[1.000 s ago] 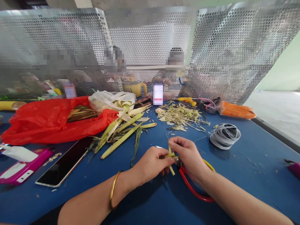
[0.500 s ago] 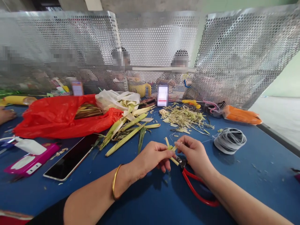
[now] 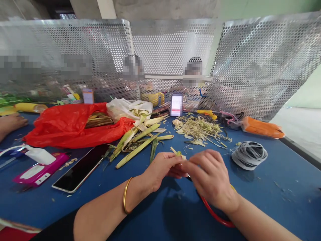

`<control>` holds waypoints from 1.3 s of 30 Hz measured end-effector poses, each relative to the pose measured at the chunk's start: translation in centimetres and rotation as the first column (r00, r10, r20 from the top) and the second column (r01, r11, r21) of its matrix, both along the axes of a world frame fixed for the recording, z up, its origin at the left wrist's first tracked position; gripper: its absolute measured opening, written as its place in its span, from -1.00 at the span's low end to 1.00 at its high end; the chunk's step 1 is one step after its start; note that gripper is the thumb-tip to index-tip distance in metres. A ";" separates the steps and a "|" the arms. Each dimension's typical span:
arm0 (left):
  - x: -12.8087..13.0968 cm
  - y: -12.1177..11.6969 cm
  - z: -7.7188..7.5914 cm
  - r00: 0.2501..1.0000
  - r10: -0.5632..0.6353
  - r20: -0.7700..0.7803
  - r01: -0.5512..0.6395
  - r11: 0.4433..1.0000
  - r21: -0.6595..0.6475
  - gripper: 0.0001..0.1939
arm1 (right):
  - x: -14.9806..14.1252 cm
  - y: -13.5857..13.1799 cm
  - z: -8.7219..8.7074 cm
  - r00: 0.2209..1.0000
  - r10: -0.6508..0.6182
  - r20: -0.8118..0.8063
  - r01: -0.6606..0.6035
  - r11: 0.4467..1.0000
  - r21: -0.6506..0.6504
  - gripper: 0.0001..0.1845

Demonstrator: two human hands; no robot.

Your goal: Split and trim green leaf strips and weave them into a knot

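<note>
Between the thumb and fingers of my left hand, which wears a gold bangle at the wrist, is a small folded pale-green leaf strip. Its short ends poke up past the fingertips. My right hand is closed, fingers curled, with its fingertips at the right side of the same strip and covering part of it. Red-handled scissors lie on the blue table under my right hand; their blades are mostly hidden.
Left of my hands are stalks, a red plastic bag, a phone and a magenta power strip. Shredded leaf scraps and a thread spool sit to the right. Perforated metal panels stand behind; another person's hand rests far left.
My right hand has turned over and now covers the scissors' blades and the strip's right end. My left hand keeps its pinch. The whole view has shifted slightly.
</note>
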State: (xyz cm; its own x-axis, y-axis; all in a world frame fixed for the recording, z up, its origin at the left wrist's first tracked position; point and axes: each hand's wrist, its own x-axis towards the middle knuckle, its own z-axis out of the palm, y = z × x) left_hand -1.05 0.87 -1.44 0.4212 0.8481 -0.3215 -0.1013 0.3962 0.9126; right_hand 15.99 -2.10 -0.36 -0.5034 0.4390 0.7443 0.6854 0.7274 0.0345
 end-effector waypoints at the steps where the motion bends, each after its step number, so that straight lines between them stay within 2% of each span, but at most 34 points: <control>1: 0.0 0.0 0.0 1.000 0.002 0.014 -0.002 1.000 -0.003 -0.71 | -0.2 -0.3 0.0 0.995 0.049 0.090 -0.053 0.997 0.052 -0.81; 4: 0.2 -0.2 -0.1 0.999 0.024 0.028 -0.024 1.000 -0.018 -0.76 | -0.7 -0.6 -0.2 0.966 0.083 0.245 -0.110 0.989 0.099 -0.79; 11: 0.7 -0.5 -0.3 0.995 0.045 0.086 -0.042 0.998 -0.037 -0.81 | -1.4 0.0 -1.2 0.915 -0.036 0.401 -0.031 0.987 0.158 -0.72; 13: 0.7 -0.5 -0.2 0.993 0.048 0.104 -0.043 0.998 -0.048 -0.83 | -1.5 0.0 -1.5 0.914 -0.066 0.401 -0.004 0.985 0.171 -0.70; 16: 0.6 -0.5 0.1 0.991 -0.010 0.135 0.017 0.999 -0.049 -0.82 | -1.3 -0.1 -1.5 0.922 -0.084 0.378 0.014 0.983 0.184 -0.67; 20: 0.4 -0.7 0.2 0.988 -0.071 0.133 0.075 0.997 -0.027 -0.73 | -0.9 -0.1 -1.2 0.929 -0.039 0.368 -0.040 0.978 0.204 -0.67; 27: 0.6 -1.1 0.0 0.988 -0.025 0.156 0.021 1.000 0.022 -0.56 | -0.7 -0.7 -0.8 0.928 0.071 0.366 -0.174 0.950 0.258 -0.70; 33: 0.8 -1.1 0.0 0.990 0.012 0.139 -0.016 0.999 0.030 -0.64 | -1.2 -1.1 -1.1 0.922 0.139 0.362 -0.233 0.945 0.229 -0.73; 35: 0.5 -0.7 0.0 0.991 0.037 0.126 -0.042 0.998 0.036 -0.67 | -1.3 -1.1 -1.0 0.934 0.179 0.310 -0.235 0.960 0.152 -0.74; 37: 0.2 -0.3 0.2 0.991 0.077 0.107 -0.083 0.995 0.054 -0.68 | -1.1 -0.9 -0.6 0.970 0.170 0.171 -0.180 0.983 0.044 -0.80; 39: -0.2 0.1 0.5 0.991 0.094 0.097 -0.100 0.993 0.062 -0.68 | -0.7 -0.5 -0.2 1.000 0.018 -0.002 -0.018 0.999 -0.045 -0.84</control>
State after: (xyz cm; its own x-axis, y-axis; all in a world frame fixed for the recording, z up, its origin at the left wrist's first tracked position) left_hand -1.21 0.97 -0.91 0.3615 0.9046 -0.2258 -0.2225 0.3189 0.9213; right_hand 15.27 -2.57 -0.60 -0.5098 0.4629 0.7252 0.6725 0.7401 0.0003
